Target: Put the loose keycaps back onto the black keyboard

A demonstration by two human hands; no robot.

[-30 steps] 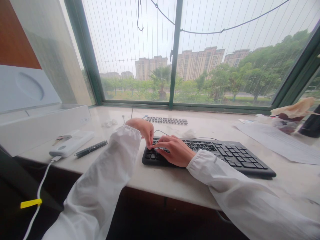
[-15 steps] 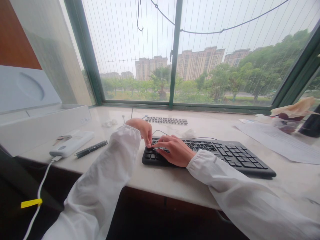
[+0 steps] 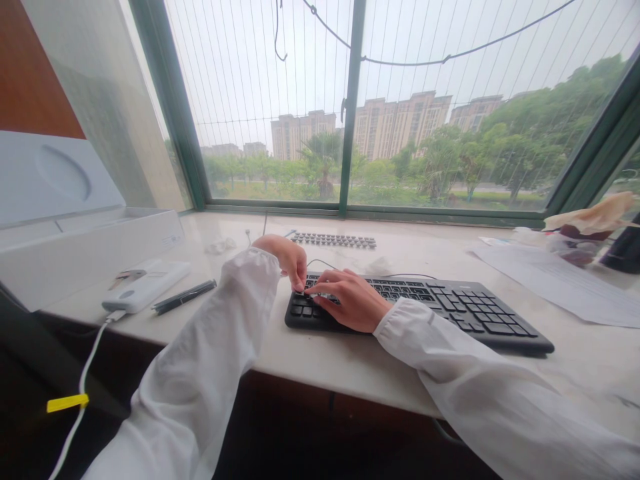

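A black keyboard [image 3: 480,313] lies on the table, with its keycaps off over part of the main section. My left hand [image 3: 290,259] comes down on its left end from above. The fingers of that hand are pinched together at the keys; whatever may be between them is hidden. Across the left part of the keyboard rests my right hand [image 3: 355,303], its index finger stretched out to the left fingertips and its thumb apart below. Small loose keycaps [image 3: 333,240] stand in rows behind the keyboard, near the window.
At left are a white power bank [image 3: 145,287] with a cable, keys [image 3: 131,274], a black pen [image 3: 184,297] and an open white box [image 3: 90,247]. Paper sheets [image 3: 560,280] and a dark cylinder [image 3: 623,247] lie to the right. The table's front edge runs below the keyboard.
My left fingertips have lifted very slightly at the keys. My right hand stays nearly in place; the whole view has shifted a little.
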